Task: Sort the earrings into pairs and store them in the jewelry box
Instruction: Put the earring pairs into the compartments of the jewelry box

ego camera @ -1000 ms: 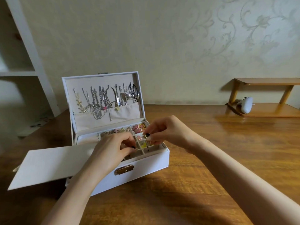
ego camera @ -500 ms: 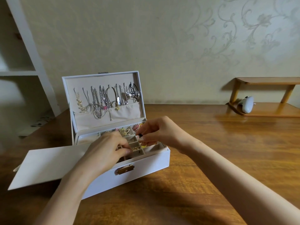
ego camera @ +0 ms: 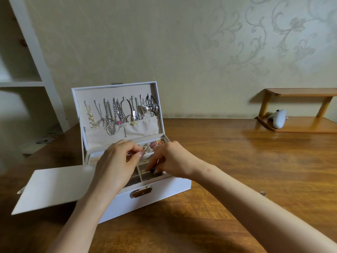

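Both your forearms are bare and converge over the open jewelry box (ego camera: pixel 164 190).

Left hand (ego camera: pixel 116 161): over the box's left-centre compartments. Back of the hand is up and the fingers are curled. Thumb and forefinger tips meet in a pinch; what lies between them is too small to tell.

Right hand (ego camera: pixel 171 159): over the box's front-right compartments. Knuckles are raised and the fingers angle down into the box. The fingertips pinch a small dark-beaded earring (ego camera: pixel 152 170).

Your hands sit just beside each other, fingertips near but apart. Your left forearm crosses the box's front wall. Your right forearm reaches in past the box's front-right corner.
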